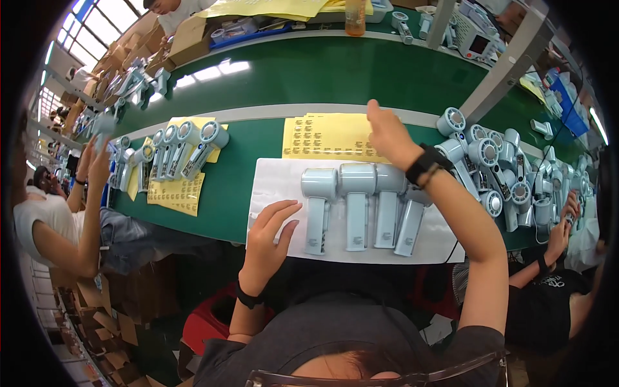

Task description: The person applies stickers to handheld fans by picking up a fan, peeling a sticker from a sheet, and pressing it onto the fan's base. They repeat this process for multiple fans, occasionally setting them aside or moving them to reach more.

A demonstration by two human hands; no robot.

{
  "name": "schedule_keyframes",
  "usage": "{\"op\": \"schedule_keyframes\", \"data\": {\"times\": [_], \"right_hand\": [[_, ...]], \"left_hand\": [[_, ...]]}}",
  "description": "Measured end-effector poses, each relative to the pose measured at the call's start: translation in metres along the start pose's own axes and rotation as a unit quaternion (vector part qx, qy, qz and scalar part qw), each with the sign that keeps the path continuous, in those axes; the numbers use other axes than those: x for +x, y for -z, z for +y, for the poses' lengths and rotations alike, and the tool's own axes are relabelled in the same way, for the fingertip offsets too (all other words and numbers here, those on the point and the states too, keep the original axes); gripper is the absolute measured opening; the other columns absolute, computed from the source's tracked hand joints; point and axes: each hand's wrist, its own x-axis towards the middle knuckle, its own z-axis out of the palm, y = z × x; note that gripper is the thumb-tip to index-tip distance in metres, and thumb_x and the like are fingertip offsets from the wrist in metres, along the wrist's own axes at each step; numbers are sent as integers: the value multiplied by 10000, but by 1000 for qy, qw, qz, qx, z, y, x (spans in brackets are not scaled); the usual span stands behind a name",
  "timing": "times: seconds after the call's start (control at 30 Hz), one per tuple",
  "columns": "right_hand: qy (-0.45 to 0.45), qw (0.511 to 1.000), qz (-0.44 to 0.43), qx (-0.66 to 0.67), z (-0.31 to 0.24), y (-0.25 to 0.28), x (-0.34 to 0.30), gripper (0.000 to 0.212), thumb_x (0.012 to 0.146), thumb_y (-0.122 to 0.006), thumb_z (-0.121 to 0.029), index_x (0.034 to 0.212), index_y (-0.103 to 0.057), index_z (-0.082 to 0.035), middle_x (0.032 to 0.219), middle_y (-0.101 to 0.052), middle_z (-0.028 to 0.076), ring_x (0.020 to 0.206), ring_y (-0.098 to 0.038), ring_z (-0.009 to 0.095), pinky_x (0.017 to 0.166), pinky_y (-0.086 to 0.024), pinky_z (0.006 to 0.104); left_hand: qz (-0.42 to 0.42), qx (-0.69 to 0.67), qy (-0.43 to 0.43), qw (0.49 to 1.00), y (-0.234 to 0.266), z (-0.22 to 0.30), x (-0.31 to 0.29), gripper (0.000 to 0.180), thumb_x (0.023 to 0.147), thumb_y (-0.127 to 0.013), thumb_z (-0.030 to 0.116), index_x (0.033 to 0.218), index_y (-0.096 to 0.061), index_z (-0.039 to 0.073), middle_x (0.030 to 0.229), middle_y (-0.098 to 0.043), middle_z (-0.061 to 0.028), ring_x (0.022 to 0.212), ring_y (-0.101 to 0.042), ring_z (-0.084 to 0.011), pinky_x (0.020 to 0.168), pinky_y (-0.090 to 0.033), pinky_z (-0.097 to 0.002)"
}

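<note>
Four handheld devices shaped like small hair dryers lie side by side on a white sheet (274, 187), handles toward me; the leftmost light-blue hair-dryer-shaped device (318, 185) is nearest my left hand. My left hand (273, 235) is open beside it, fingers bent and apart, holding nothing visible. My right hand (389, 137) is over the right end of a yellow sticker sheet (309, 151) printed with rows of small labels. One finger points up and the others curl under, closed; whatever they hold is hidden. My right forearm partly covers the rightmost device (411, 222).
More light-blue devices (182, 135) stand at the left beside another yellow sheet (184, 193). A dense pile of devices (509, 158) fills the right side. A metal post (496, 74) rises there. Co-workers sit at both sides. An orange bottle (354, 18) stands at the back.
</note>
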Motion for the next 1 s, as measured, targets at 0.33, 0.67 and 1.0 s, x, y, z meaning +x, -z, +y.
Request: {"op": "schedule_keyframes", "data": {"times": [0.33, 0.67, 1.0], "right_hand": [[-92, 972, 190, 105, -47, 81, -194, 171, 877, -603, 20, 1043, -627, -16, 985, -652, 69, 901, -609, 162, 789, -469, 285], [-30, 945, 274, 175, -116, 56, -244, 161, 830, -585, 96, 957, -622, 5, 942, -646, 121, 840, -617, 238, 756, -483, 296], [86, 978, 81, 170, -205, -71, -172, 218, 805, -662, 12, 1021, -654, -20, 936, -566, 135, 882, -561, 310, 757, -470, 411]], "left_hand": [[-72, 168, -125, 975, 23, 11, -15, 451, 825, -624, -43, 1247, -634, 113, 1327, -587, -93, 1246, -540, -267, 1033, -428, -400], [-255, 304, -405, 824, 24, -7, 27, 414, 816, -651, 35, 1212, -569, 122, 1422, -524, -64, 1359, -462, -226, 1155, -310, -509], [323, -235, -44, 916, 52, -11, -84, 545, 905, -716, 175, 1310, -397, -1, 1238, -563, -154, 1195, -546, -279, 1098, -359, -452]]}}
